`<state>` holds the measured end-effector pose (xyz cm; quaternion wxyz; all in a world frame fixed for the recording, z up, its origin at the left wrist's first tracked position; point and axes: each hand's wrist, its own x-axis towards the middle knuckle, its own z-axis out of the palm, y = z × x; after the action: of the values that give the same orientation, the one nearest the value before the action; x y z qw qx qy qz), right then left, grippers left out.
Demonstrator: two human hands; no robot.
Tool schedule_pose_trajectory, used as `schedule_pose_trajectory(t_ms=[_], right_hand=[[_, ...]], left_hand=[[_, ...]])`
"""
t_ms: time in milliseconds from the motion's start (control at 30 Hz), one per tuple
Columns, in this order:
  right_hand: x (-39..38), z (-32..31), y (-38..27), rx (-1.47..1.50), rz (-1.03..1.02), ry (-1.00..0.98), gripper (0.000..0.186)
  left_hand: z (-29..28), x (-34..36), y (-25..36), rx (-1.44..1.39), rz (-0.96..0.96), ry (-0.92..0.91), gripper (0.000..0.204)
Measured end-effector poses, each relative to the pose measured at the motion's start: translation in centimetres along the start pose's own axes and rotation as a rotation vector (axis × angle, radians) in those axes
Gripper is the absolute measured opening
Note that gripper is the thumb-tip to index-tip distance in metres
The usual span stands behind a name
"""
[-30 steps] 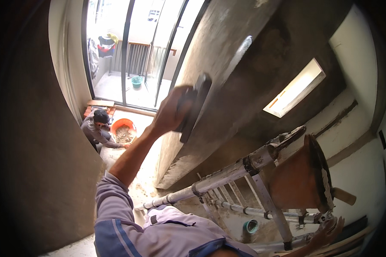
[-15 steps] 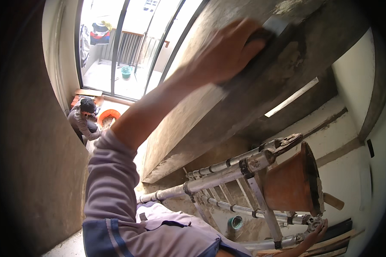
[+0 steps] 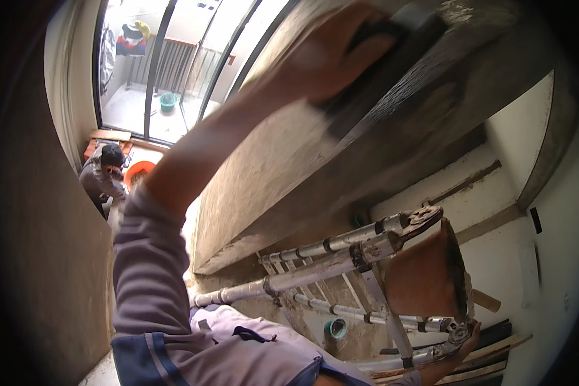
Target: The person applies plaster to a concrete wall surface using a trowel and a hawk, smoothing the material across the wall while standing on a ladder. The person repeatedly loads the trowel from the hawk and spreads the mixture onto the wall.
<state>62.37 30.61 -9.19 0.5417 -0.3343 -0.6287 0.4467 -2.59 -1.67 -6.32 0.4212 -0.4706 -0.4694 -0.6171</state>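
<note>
My left hand (image 3: 344,58), slightly blurred, grips a dark flat float (image 3: 392,74) against the grey plastered wall surface (image 3: 264,186) overhead at upper middle. A wet, ridged streak shows beside the tool. At lower right, my right hand (image 3: 463,346) is closed on the joint of an aluminium ladder (image 3: 315,270), partly hidden by that metal hinge. An orange-brown bucket (image 3: 418,276) with a crusted rim sits among the ladder's upper rails, a short wooden handle (image 3: 486,300) poking out beside it.
A person (image 3: 103,174) crouches at left by an orange tub (image 3: 136,168) near a glass door (image 3: 154,71). Beyond it are a green basin (image 3: 168,100) and hanging clothes. A dark wall (image 3: 51,270) curves along the left. Below the ladder are another basin (image 3: 336,328) and long boards (image 3: 495,357).
My left hand and the float have swept up and to the right along the wall. The surroundings have shifted left in view. My right hand stays at the ladder joint.
</note>
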Motion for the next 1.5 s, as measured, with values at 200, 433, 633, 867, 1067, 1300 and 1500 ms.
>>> schedule_pose_trajectory(t_ms=[200,433,633,867,1067,1300,1500], right_hand=[[0.1,0.3,-0.1,-0.105,-0.037,0.112,0.035],[-1.8,1.7,-0.6,-0.198,-0.047,0.207,0.035],[0.1,-1.0,1.4,0.015,-0.084,0.142,0.032],[-1.5,1.7,-0.1,0.067,-0.158,0.042,0.031],[-0.9,1.1,0.6,0.005,-0.223,0.034,0.03],[-0.6,-0.5,1.1,-0.05,-0.298,-0.009,0.03],[-0.1,0.1,0.7,-0.06,-0.275,-0.011,0.03]], left_hand=[[2.7,4.6,0.2,-0.058,0.122,-0.016,0.036],[-1.5,-16.4,1.7,-0.032,-0.183,-0.284,0.046],[-6.0,-29.0,1.9,0.018,-0.448,-0.363,0.045],[-0.8,0.4,-1.1,-0.095,0.009,-0.011,0.037],[2.2,15.1,4.1,-0.087,0.168,0.007,0.035],[4.4,15.3,5.0,-0.066,0.14,-0.035,0.03],[2.6,12.6,7.8,-0.002,0.048,-0.097,0.031]])
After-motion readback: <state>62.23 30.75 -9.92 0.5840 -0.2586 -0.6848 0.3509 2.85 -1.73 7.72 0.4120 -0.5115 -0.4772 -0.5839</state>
